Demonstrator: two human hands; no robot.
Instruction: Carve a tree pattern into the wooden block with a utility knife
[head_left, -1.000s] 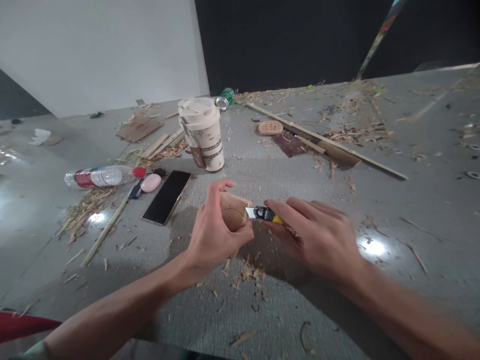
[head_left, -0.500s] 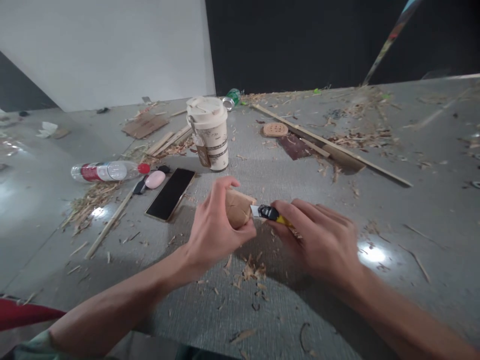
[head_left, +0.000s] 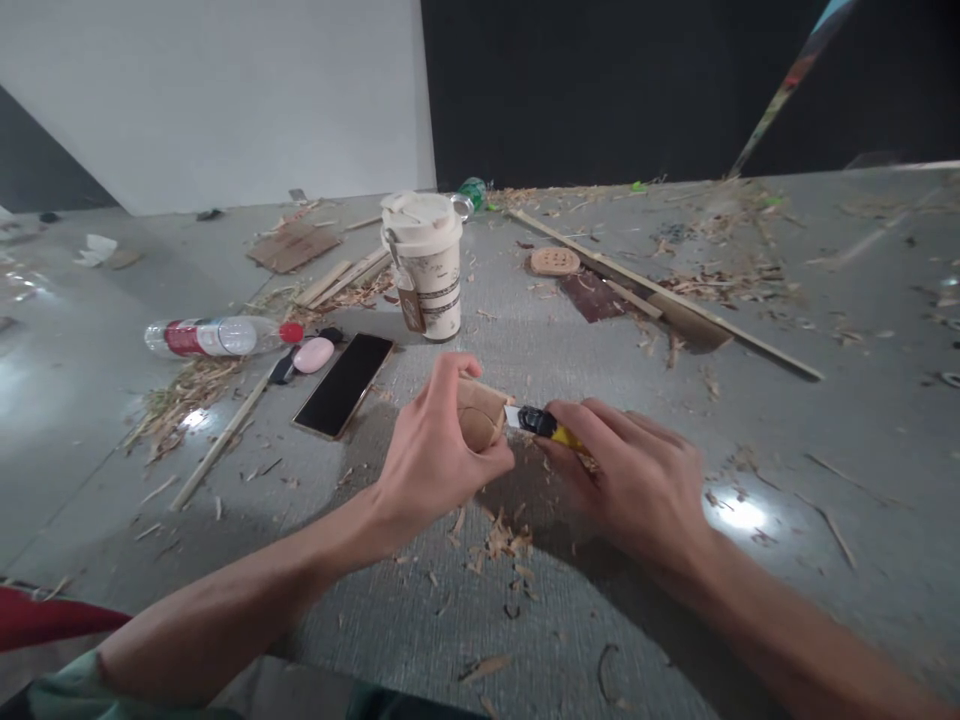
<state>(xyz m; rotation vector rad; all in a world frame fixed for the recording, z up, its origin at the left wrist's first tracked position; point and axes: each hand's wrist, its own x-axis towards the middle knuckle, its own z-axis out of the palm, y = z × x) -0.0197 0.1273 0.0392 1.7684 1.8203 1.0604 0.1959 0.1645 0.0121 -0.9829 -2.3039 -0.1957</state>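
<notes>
My left hand (head_left: 431, 450) is closed round a light-brown wooden block (head_left: 482, 412), thumb below and forefinger curled over the top. Its rounded front face carries drawn or cut lines; the rest is hidden by my fingers. In my right hand (head_left: 637, 470) is a yellow-and-black utility knife (head_left: 544, 422), gripped near its front. The bare blade points left and meets, or nearly meets, the block's right edge. Below the hands a small heap of wood shavings (head_left: 506, 538) lies on the grey tabletop (head_left: 360, 620).
A lidded paper cup (head_left: 427, 270) stands behind my left hand. Left of it lie a phone (head_left: 343, 385), a pink oval object (head_left: 313, 354) and a plastic bottle (head_left: 225, 337). Long wooden strips (head_left: 705, 310) and a carved oval wooden piece (head_left: 555, 261) lie at the back right.
The block has turned slightly in my left hand, and the blade sits a little higher at its right edge. Both grips are the same; the whole view has shifted slightly.
</notes>
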